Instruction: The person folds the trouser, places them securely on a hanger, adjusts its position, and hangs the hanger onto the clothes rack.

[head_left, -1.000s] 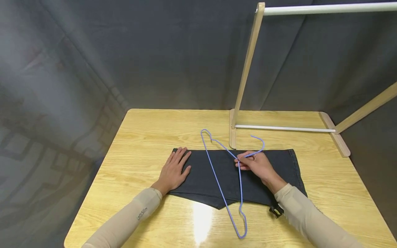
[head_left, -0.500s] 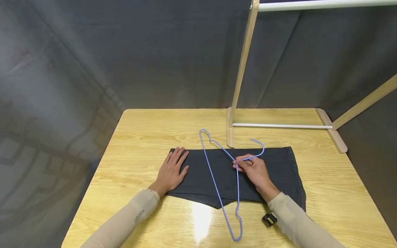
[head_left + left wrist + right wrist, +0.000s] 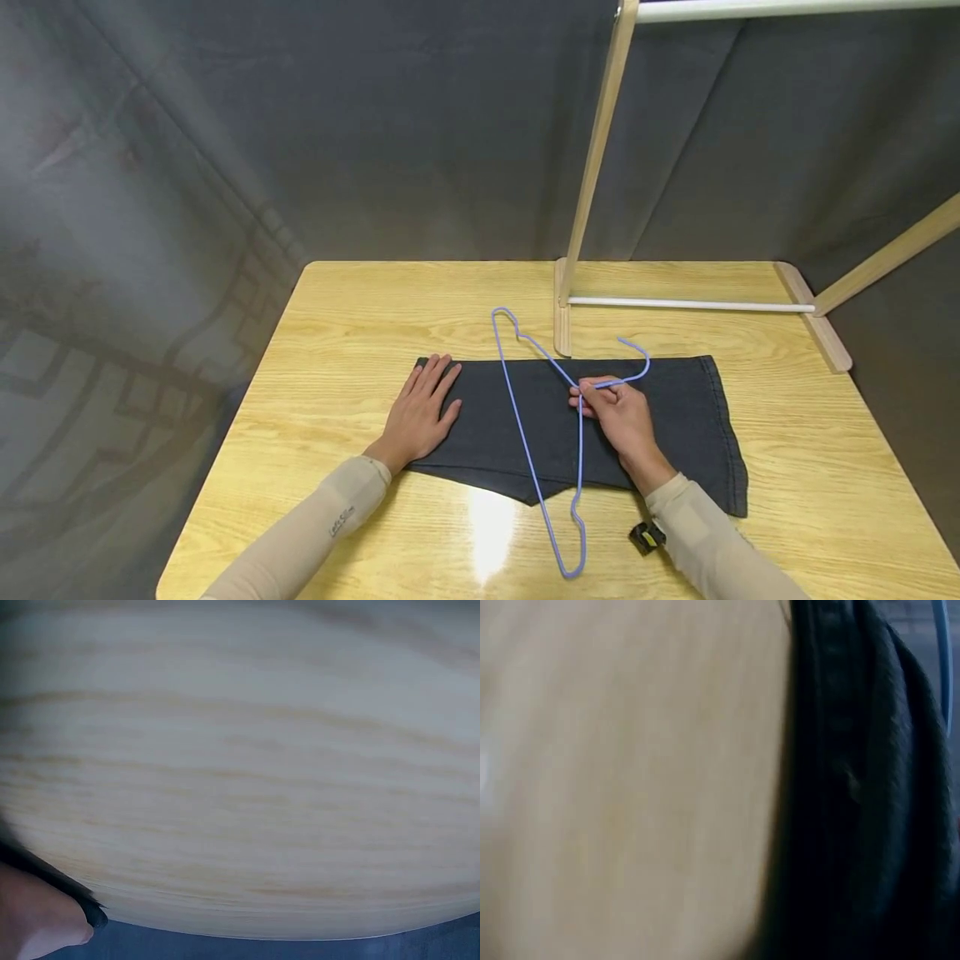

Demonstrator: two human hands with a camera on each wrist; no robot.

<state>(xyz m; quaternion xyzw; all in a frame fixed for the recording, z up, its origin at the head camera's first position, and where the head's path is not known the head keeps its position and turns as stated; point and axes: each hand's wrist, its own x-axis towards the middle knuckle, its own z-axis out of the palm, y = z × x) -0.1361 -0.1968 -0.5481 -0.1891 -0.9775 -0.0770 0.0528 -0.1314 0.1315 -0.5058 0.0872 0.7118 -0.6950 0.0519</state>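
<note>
A pair of dark folded trousers [image 3: 487,417] lies flat on the wooden table, its hem at the right and a pointed fold at the front. My left hand [image 3: 418,417] rests on the left end, fingers straight and slightly spread. Over the middle of the cloth, my right hand [image 3: 621,421] pinches a blue wire hanger [image 3: 580,446] at the neck, below its hook. The hook points right and the long bar lies toward the left. In the right wrist view, layered dark edges of the trousers [image 3: 877,787] show beside part of the hanger [image 3: 943,660].
A rack with wooden uprights [image 3: 596,167], a white top rail [image 3: 787,10] and a low white bar [image 3: 690,304] stands at the back right. The wooden table [image 3: 360,317] has rounded corners. Dark curtains [image 3: 420,133] hang behind. A small black device [image 3: 647,537] is at my right wrist.
My right hand has turned slightly while holding the hanger, and its forearm has drawn inward, uncovering the trousers' right hem. My left hand stays in place on the cloth.
</note>
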